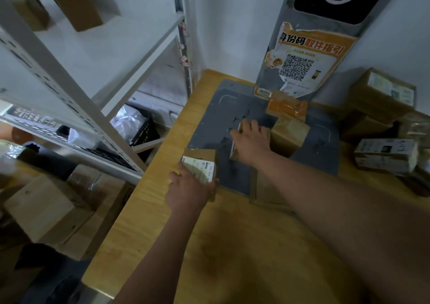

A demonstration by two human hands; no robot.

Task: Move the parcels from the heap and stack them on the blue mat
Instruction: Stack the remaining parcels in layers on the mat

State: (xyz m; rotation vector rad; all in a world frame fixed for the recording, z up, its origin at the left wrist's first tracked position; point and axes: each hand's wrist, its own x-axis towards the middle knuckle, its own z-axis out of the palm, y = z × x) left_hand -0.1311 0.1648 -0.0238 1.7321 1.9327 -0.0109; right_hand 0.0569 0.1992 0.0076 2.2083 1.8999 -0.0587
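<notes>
A grey-blue mat [235,108] lies on the wooden table [228,245]. My left hand [189,190] grips a small brown parcel with a white label [200,164] at the mat's near-left corner. My right hand [252,140] holds a parcel [235,151] in the middle of the mat, mostly hidden under the hand. Beside it on the mat sit a brown box [289,133] and an orange-taped parcel [286,105]. A flat brown parcel [265,189] lies under my right forearm. The heap of parcels [384,117] is at the table's right.
A white metal shelf rack [93,75] with boxes stands to the left. A black crate [144,129] and cartons [48,208] lie on the floor beneath it. A grey stand with a QR-code poster [302,63] rises behind the mat.
</notes>
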